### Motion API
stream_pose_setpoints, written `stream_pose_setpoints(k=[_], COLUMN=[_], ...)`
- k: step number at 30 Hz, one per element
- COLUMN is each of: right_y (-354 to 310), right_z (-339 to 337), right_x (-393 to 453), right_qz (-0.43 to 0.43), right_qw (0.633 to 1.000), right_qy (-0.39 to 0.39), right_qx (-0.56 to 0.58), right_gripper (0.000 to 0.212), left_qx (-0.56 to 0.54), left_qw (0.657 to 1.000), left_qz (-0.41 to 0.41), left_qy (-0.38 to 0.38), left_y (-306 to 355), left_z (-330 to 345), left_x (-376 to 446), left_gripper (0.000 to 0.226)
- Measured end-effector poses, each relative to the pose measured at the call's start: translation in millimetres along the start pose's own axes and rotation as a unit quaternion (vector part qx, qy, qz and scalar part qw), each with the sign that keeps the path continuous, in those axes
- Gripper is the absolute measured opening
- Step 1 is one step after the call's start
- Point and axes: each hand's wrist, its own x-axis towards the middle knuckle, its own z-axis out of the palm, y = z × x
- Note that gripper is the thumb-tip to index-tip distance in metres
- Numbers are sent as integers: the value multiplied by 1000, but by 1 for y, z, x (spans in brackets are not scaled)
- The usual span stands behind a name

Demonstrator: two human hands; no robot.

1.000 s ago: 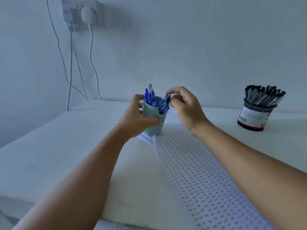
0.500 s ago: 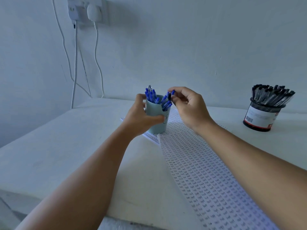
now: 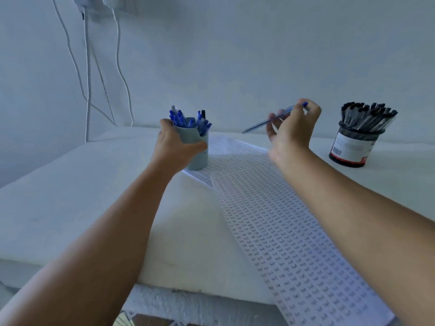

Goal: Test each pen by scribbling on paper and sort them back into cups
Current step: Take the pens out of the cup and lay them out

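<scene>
A cup [image 3: 196, 147] of pens [image 3: 188, 118] stands at the paper's [image 3: 282, 231] far left corner on the surface [image 3: 70, 196]; a second pen pot [image 3: 353, 147] stands well right.

Two cups: a pale one [image 3: 196, 147] and a dark one [image 3: 353, 147]. Each is full of pens, too many to count. One blue pen [image 3: 270, 121] is out. Two hands. One long paper [image 3: 282, 231].

Two bare forearms, no sleeves; hands [image 3: 179, 144] ungloved, no rings

White table [image 3: 70, 196] bears paper [image 3: 282, 231], pale cup [image 3: 197, 147], black cup [image 3: 350, 147]
</scene>
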Motion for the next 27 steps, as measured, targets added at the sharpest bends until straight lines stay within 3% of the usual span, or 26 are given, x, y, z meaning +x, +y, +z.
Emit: stream_pose_setpoints(k=[2,4,7,10,12,14,16,18,20,22,24,27], right_y=[4,3,-2,-9,-12,-15,-15,-15,-13,-10,-8,-4], right_z=[-12,-24,-42,-55,-61,-67,-71,-72,-71,-72,-74,-81], right_x=[7,13,17,21,24,29,31,32,34,36,36,38], right_qz=[52,94,136,144,149,150,156,160,154,142,149,179], right_qw=[998,995,990,989,989,988,986,985,987,990,988,983], right_qy=[14,1,-29,-26,-12,-5,-7,-7,1,17,28,33], right_qx=[-15,-14,0,1,15,32,52,66,44,-7,-24,-24], right_gripper=[26,25,51,49,42,37,35,34,37,23,13,47], left_qx=[5,4,-4,53,126,193,236,302,361,384,377,381], left_qw=[1000,1000,995,959,924,895,877,866,838,819,823,820], left_qz=[-8,-3,38,151,242,345,415,372,277,218,192,179], left_qy=[1,5,88,236,268,205,52,-146,-303,-367,-379,-387], left_y=[-1,2,14,35,49,61,70,75,72,68,67,68], left_z=[0,1,-1,-5,-1,11,27,46,66,77,80,77], left_x=[1,-1,-7,-19,-26,-32,-41,-49,-48,-43,-36,-30], left_gripper=[70,89,112,99,80,58,38,30,44,67,78,78])
